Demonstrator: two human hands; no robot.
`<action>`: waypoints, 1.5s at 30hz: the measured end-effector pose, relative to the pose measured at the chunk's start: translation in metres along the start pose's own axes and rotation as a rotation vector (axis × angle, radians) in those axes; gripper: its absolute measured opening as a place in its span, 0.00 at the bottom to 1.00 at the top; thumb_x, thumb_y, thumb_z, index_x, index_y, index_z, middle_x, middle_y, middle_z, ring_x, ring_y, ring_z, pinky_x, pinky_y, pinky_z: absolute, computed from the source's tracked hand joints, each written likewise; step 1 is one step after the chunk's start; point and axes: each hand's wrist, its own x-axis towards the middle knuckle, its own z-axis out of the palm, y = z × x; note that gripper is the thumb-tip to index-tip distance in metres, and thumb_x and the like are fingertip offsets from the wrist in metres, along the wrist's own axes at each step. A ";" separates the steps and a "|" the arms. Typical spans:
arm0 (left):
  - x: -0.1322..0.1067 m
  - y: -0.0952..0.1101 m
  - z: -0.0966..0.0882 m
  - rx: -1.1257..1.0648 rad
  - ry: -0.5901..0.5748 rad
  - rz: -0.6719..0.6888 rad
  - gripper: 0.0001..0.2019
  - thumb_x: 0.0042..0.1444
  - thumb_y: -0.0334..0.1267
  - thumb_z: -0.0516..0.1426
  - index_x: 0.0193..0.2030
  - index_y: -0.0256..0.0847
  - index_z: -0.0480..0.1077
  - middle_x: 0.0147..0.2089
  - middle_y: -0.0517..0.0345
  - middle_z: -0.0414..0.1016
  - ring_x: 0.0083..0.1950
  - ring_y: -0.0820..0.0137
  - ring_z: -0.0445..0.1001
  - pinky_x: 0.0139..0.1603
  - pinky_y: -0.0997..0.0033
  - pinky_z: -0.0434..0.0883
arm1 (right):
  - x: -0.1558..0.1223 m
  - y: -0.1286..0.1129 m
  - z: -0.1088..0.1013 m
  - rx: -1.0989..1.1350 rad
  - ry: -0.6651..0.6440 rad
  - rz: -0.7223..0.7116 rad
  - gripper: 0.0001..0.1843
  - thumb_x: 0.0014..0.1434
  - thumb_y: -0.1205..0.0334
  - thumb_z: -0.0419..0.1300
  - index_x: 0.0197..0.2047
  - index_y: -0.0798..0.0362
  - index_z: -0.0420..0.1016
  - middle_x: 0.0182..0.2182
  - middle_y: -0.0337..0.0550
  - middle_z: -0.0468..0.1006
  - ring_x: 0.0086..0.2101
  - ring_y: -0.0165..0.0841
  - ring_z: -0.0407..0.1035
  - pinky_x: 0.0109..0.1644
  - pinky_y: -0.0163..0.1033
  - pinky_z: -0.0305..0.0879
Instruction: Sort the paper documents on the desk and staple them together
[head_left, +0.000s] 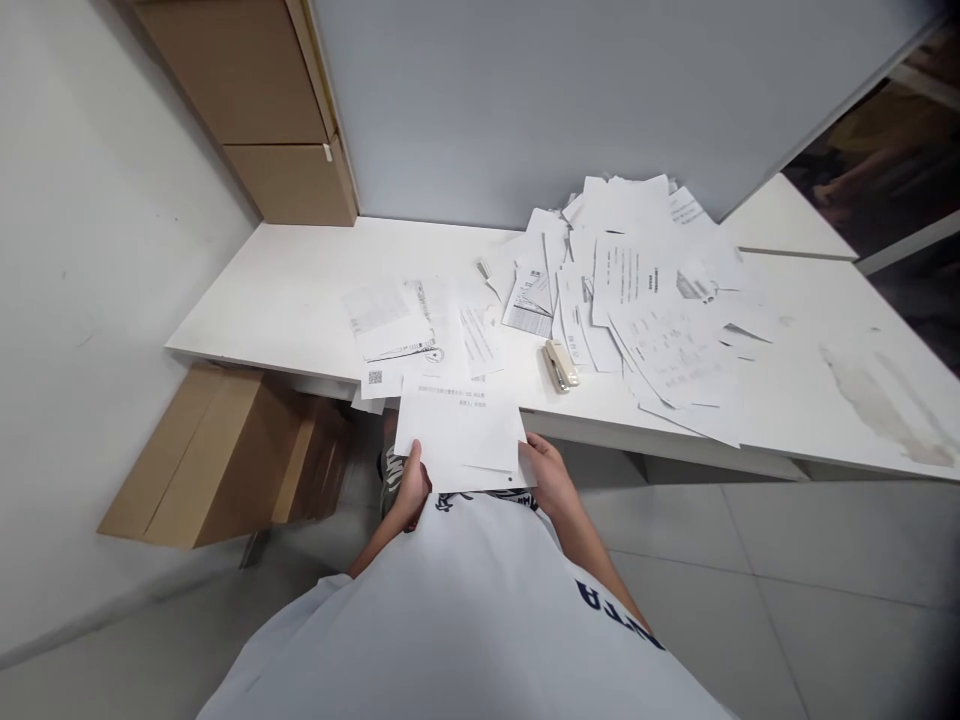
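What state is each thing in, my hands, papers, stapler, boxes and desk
Left hand: gripping the held sheets
Right hand: gripping their right side
Held sheets: overlapping, edges uneven
Paper pile: heaped untidily
Loose printed sheets: spread out, partly overlapping
Beige stapler: lying unheld
Upper cardboard boxes: stacked
Lower cardboard box: open or closed unclear
White desk: stained toward its right end

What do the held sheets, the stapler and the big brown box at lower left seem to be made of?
The sheets: matte white paper, judging by the thin edges and printed lines.
The stapler: probably smooth cream plastic, with metal where a greyish strip shows.
The box: likely cardboard, dull brown, with flat panels and straight folds.
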 end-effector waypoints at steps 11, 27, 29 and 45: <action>0.000 0.037 -0.013 0.204 0.087 0.280 0.28 0.48 0.52 0.64 0.53 0.45 0.66 0.43 0.56 0.78 0.36 0.71 0.76 0.37 0.70 0.73 | 0.023 -0.004 -0.016 -0.162 -0.129 -0.083 0.28 0.43 0.43 0.70 0.43 0.51 0.77 0.39 0.47 0.82 0.42 0.44 0.75 0.43 0.43 0.69; 0.000 0.051 -0.015 0.445 0.009 0.132 0.25 0.39 0.52 0.69 0.38 0.38 0.70 0.31 0.59 0.75 0.25 0.75 0.71 0.27 0.73 0.72 | 0.033 -0.001 -0.005 -0.177 -0.139 -0.109 0.20 0.43 0.48 0.68 0.37 0.52 0.79 0.37 0.44 0.82 0.38 0.41 0.73 0.43 0.42 0.66; 0.001 0.049 -0.017 0.451 0.007 0.129 0.24 0.41 0.52 0.68 0.39 0.38 0.70 0.30 0.60 0.74 0.25 0.74 0.72 0.28 0.73 0.73 | 0.035 0.000 -0.006 -0.197 -0.130 -0.134 0.19 0.44 0.49 0.67 0.37 0.52 0.79 0.36 0.43 0.82 0.38 0.40 0.72 0.42 0.42 0.65; 0.005 0.042 -0.003 0.550 -0.042 0.126 0.23 0.43 0.51 0.67 0.40 0.38 0.70 0.38 0.55 0.77 0.28 0.74 0.72 0.29 0.74 0.72 | 0.042 -0.006 -0.023 -0.256 -0.087 -0.235 0.20 0.48 0.48 0.64 0.39 0.53 0.78 0.36 0.42 0.80 0.37 0.39 0.70 0.43 0.41 0.64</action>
